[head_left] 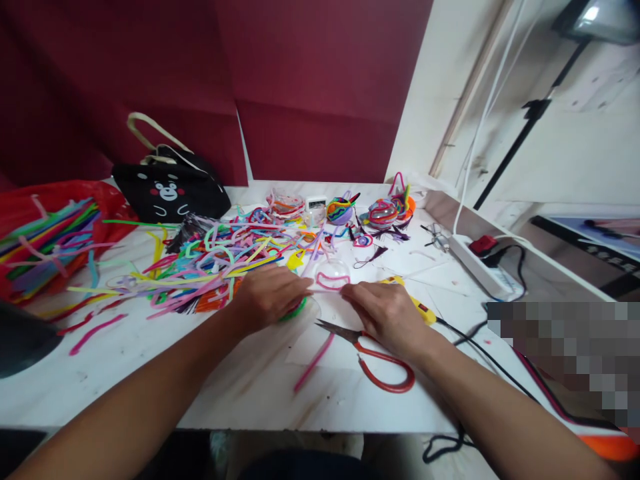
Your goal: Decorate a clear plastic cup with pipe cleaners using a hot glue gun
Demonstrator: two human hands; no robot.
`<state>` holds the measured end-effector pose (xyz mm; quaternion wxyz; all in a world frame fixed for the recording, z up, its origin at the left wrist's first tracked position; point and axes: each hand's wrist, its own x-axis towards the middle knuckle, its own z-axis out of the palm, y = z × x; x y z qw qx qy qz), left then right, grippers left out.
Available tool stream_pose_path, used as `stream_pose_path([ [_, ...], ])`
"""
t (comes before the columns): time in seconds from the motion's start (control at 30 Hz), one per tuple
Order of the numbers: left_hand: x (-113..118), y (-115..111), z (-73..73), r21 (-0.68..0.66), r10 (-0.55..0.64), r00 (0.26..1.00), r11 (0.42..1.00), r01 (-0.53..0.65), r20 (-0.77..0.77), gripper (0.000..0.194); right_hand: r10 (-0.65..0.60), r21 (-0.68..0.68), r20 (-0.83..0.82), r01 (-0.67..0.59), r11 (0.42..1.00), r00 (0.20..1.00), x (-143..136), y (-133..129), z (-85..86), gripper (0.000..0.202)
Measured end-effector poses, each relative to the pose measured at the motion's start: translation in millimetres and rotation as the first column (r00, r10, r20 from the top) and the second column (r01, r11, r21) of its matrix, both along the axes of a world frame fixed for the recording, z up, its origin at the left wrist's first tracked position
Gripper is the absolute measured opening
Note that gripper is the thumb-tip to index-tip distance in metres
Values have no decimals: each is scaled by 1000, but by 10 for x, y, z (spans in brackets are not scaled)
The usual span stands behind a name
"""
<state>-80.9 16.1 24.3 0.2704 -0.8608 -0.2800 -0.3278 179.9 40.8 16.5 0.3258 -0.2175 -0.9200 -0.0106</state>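
My left hand (270, 293) and my right hand (383, 307) are close together above the table, each pinching one end of a short pale pink pipe cleaner (326, 291). Just behind it sits a clear plastic dome (334, 268) with a darker pink pipe cleaner bent into a curved outline on it. Something green and round (295, 311) shows partly under my left hand. Red-handled scissors (385, 385) lie beside my right wrist, blades partly apart. A loose pink pipe cleaner (314, 363) is in front of the scissors' tips.
Mixed pipe cleaners (235, 250) are heaped left of centre. A red bag (107, 210) of pipe cleaners and a black bag (173, 187) stand behind. Decorated balls (340, 210) line the back. A yellow corded tool (424, 311) and a power strip (485, 270) are at right.
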Motion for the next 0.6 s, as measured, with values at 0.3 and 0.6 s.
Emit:
stream_pose_path([
  [0.3,-592,336,-101,-440,613,787,691,-574,-64,33,-128,-60,-45,125,990,991,27,33,-25,16],
  [0.6,-835,469,-232,-383,621,771,684,-621,-141,29,-90,-37,-52,88,995,995,-7,-1,-42,16],
])
